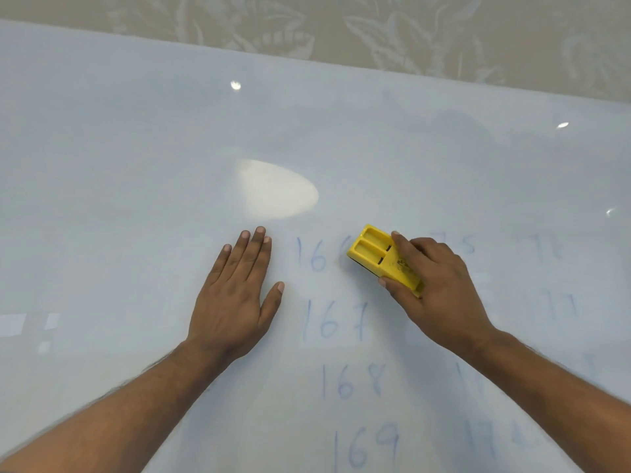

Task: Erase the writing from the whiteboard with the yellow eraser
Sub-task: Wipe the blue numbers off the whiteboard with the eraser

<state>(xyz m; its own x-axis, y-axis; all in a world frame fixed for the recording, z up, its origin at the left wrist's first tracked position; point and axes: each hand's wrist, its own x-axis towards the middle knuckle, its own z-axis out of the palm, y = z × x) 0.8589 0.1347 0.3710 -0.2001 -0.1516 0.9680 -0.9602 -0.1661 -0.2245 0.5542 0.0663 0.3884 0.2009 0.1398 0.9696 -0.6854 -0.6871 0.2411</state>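
Note:
The whiteboard fills most of the view. Blue handwritten numbers run down its lower middle: 16, 167, 168, 169. Fainter, smeared numbers show further right. The yellow eraser lies pressed on the board over the end of the top number. My right hand grips its near end, thumb on one side and fingers on the other. My left hand rests flat on the board to the left of the numbers, fingers spread, holding nothing.
A bright light reflection glares on the board above my hands. Beyond the board's far edge is a beige patterned surface.

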